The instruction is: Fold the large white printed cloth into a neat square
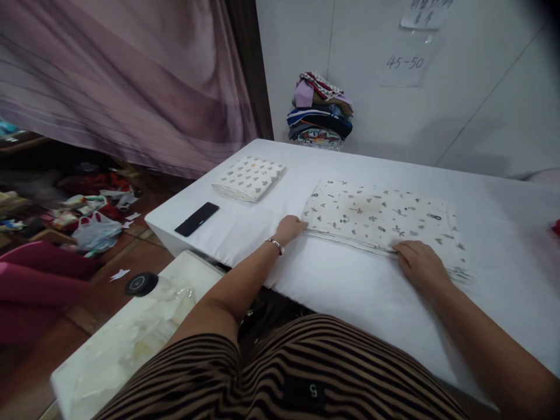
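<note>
A white patterned cloth (376, 219) lies folded flat in the middle of the white table (350, 280). My left hand (291, 227) grips the cloth's near left corner, fingers curled at its edge. My right hand (417, 262) presses on the near edge of the same cloth toward its right side, fingers tucked at the fold. A bracelet sits on my left wrist. A second, smaller folded cloth (249, 178) with a spotted print lies apart at the table's far left.
A black phone (196, 219) lies near the table's left edge. A stack of folded clothes (320, 114) stands against the wall at the back. A pale side surface with a black round object (140, 284) is at lower left. Clutter covers the floor at left.
</note>
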A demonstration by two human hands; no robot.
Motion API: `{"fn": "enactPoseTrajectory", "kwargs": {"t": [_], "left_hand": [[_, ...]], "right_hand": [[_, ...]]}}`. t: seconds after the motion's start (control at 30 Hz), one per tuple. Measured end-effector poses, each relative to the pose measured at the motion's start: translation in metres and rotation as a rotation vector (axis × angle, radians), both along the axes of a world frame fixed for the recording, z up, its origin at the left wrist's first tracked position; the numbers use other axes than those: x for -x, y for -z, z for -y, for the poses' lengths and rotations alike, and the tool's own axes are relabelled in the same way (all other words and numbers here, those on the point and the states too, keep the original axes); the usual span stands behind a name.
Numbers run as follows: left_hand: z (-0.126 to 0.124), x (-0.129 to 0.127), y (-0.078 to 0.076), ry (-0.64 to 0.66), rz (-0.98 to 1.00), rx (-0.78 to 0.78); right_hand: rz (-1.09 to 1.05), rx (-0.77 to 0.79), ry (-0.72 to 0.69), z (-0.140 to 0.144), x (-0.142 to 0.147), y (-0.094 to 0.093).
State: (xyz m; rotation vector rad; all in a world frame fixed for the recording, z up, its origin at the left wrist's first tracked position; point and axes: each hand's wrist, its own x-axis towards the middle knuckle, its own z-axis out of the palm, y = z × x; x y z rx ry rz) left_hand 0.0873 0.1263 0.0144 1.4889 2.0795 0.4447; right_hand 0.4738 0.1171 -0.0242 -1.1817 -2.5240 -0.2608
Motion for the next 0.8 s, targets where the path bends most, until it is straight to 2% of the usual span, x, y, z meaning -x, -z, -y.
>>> {"fn": "enactPoseTrajectory", "kwargs": {"t": [0.17,0.37,0.53,0.7,0.8], "left_hand": [[0.001,-0.002,-0.002,0.035,-0.111,0.016],[0.0,0.001,-0.008,0.009,-0.163,-0.01],[-0.011,0.004,-0.01,0.071,-0.119,0.076],[-0.02,0.008,-0.023,0.126,-0.051,0.199],[-0.025,0.014,-0.025,0.147,-0.043,0.178]], "right_hand": [[-0.016,0.026,-0.051,-0.002,0.003,0.002],[-0.054,0.006,-0.044,0.0,0.011,-0.004],[-0.08,-0.012,-0.063,0.002,0.016,-0.01],[-0.086,0.023,-0.06,0.0,0.014,-0.005],[-0.102,0.046,-0.044,-0.002,0.014,0.0]]}}
